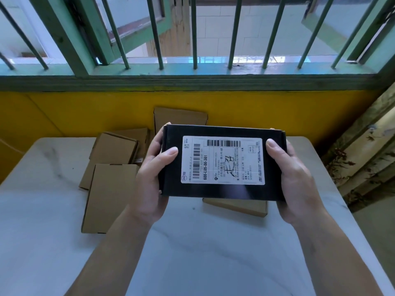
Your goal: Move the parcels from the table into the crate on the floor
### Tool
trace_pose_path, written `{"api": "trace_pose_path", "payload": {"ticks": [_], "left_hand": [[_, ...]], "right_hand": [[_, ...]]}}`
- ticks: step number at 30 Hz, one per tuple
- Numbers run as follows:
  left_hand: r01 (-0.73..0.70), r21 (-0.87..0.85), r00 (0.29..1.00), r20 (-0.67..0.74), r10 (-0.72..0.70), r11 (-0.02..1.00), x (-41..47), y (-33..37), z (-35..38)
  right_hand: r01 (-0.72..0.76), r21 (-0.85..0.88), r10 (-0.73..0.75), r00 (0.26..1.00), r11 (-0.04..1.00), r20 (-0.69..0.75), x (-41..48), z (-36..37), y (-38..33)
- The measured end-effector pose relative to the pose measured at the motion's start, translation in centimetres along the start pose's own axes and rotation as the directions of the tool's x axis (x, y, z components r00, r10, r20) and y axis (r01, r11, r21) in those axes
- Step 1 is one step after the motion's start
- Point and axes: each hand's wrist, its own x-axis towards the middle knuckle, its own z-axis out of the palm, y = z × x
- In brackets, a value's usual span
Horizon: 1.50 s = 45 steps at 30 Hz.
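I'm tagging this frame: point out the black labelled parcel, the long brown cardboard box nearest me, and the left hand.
Black cardboard parcel with white label [223, 160]: head view, centre of the label.
Long brown cardboard box [109, 197]: head view, middle of its top face.
Left hand [149, 180]: head view, thumb base.

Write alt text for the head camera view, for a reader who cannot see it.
A left hand and a right hand grip the short ends of a black parcel, its white shipping label facing up, over a white table. Several brown cardboard parcels lie on the table, below a yellow wall and a green barred window.
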Motion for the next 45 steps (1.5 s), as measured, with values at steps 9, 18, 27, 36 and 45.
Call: {"api": "trace_pose_path", "payload": {"ticks": [9, 18, 27, 36, 45], "left_hand": [[-0.046, -0.022, 0.999, -0.019, 0.046, 0.999, -0.6, 0.6, 0.6], [0.075, 0.149, 0.971, -0.235, -0.039, 0.986, -3.4, -0.8, -4.1], [0.133, 0.095, 0.814, -0.578, -0.054, 0.987, -15.9, 1.5, -15.0], [0.090, 0.087, 0.574, -0.819, 0.020, 0.992, -33.9, 6.3, -28.8], [0.024, 0.048, 0.346, -0.938, 0.037, 0.999, -45.9, 9.7, -40.9]], "right_hand": [[0.019, -0.016, -0.018, 1.000, 1.000, 0.021, -0.1, 0.4, -1.2], [-0.074, -0.030, 0.075, 0.996, 0.997, 0.049, 1.2, 3.9, 3.3], [-0.259, -0.085, 0.272, 0.928, 0.962, 0.253, -3.1, 17.4, 11.2], [-0.307, -0.243, 0.390, 0.782, 0.920, 0.486, -14.2, 36.4, 19.5], [-0.246, -0.430, 0.481, 0.627, 0.869, 0.613, -21.4, 53.3, 27.0]]}}
